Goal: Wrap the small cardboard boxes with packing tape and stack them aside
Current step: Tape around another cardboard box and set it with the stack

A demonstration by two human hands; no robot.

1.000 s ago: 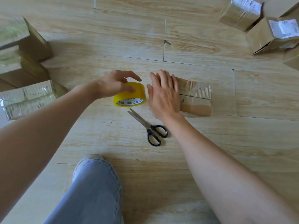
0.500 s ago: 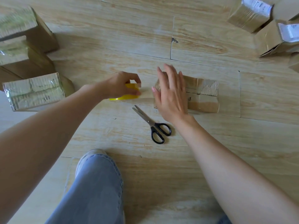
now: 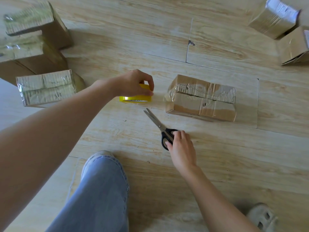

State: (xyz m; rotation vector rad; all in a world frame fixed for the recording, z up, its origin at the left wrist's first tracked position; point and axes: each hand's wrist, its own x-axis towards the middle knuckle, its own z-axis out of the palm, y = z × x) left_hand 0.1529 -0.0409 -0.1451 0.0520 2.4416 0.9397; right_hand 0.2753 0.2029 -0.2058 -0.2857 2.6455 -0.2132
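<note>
The box [image 3: 200, 97] I am wrapping sits on the floor [image 3: 217, 156] at the middle of my view, its torn top partly under clear film, and a strip of tape [image 3: 158, 97] runs from its left end to the yellow roll [image 3: 135, 98] just beside it. My left hand [image 3: 132, 84] grips the roll from above, thumb and fingers curled round it. My right hand [image 3: 182, 146] is down on the scissors [image 3: 157, 123], fingers curled over the black handles, the blades flat on the floor and pointing up toward the strip. What worries me is that nothing holds the box now: if I pull on the roll, the box could slide or tip toward it, or the stuck end could peel off. If I let the strip sag, I think it will fold on itself or catch the floor. Bringing the blades up near my left fingers needs care too. Half a second ago my right hand lay flat on the box and the roll sat close against it. Now that hand has left for the scissors, which have not moved, and the roll is drawn further left. Wrapped boxes [image 3: 46, 87] wait at my left, and more boxes [image 3: 274, 19] at the far right.
</note>
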